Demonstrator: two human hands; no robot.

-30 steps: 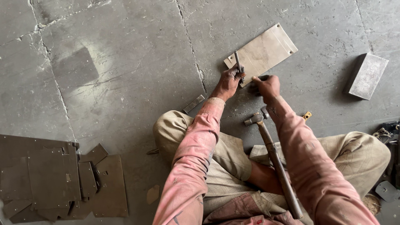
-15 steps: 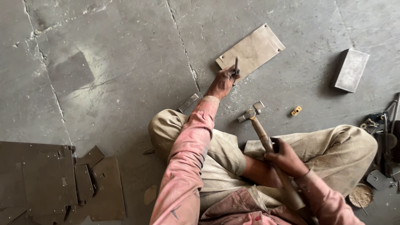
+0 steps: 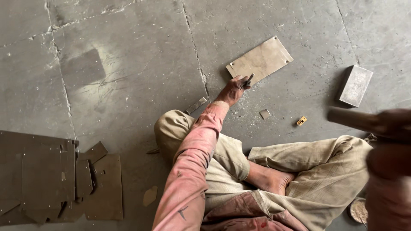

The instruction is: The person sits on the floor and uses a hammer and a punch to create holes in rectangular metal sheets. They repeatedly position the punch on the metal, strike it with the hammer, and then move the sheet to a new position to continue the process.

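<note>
My left hand [image 3: 233, 90] reaches forward and grips a small dark chisel [image 3: 248, 80], its tip resting on the near edge of a flat rectangular metal plate [image 3: 261, 59] lying on the concrete floor. My right hand [image 3: 396, 126] is raised at the right edge of view, blurred, closed around the wooden handle of a hammer [image 3: 353, 119]; the hammer's head is out of sight. I sit cross-legged in beige trousers and a pink sleeve, one bare foot [image 3: 274, 179] showing.
A grey metal block [image 3: 355, 85] lies at the right. A small metal offcut [image 3: 265, 114], a little yellow piece [image 3: 302, 121] and a narrow strip [image 3: 196, 105] lie near my knee. Several dark cut sheets [image 3: 55, 179] are stacked at the lower left.
My right hand left the chisel, took the hammer by its handle and swung it up to the right. The left hand stayed on the chisel at the plate's edge.
</note>
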